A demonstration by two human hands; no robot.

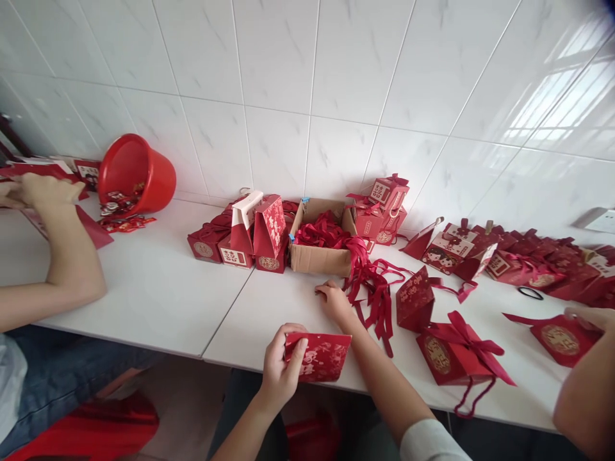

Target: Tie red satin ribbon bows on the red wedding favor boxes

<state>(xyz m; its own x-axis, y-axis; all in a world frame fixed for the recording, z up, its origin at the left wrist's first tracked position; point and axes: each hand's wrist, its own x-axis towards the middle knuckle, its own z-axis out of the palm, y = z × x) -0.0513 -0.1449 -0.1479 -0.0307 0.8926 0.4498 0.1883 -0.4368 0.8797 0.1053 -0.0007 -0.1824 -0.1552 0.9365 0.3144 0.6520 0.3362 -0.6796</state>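
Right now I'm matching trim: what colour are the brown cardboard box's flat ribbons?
Ribbons: deep red, head view.

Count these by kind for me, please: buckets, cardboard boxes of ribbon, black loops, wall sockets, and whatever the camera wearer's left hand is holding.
Red bucket: 1
Cardboard box of red ribbons: 1
Black loop: 1
Wall socket: 1
Red printed carton in the left hand: 1
Total: 5
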